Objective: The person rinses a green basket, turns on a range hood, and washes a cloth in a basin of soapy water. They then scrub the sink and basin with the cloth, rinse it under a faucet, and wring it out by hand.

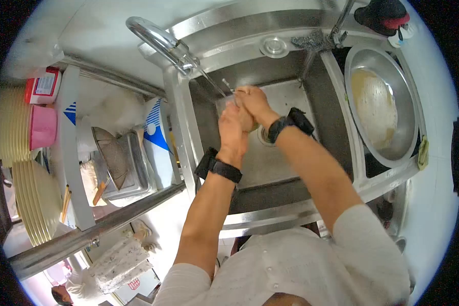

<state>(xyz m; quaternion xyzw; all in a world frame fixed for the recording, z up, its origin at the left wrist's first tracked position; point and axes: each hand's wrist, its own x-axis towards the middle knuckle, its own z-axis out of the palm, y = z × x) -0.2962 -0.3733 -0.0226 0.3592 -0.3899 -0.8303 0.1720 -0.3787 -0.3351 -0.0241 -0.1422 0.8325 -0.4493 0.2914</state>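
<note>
Over the left part of a steel sink basin, my two hands meet under the stream from a chrome tap. The fingers of my left hand are curled in, pressed against the other hand. My right hand is bent over it from the right, its fingers closed at the left fingertips. Between the palms a small yellowish patch shows, too hidden to name. Both wrists wear black straps with a small dark box. Behind my right hand lies the drain, partly covered.
To the right, a steel bowl holds cloudy, foamy liquid. A scouring pad lies on the back rim. Shelves on the left carry stacked plates, a pink container and a strainer. Another person is at lower left.
</note>
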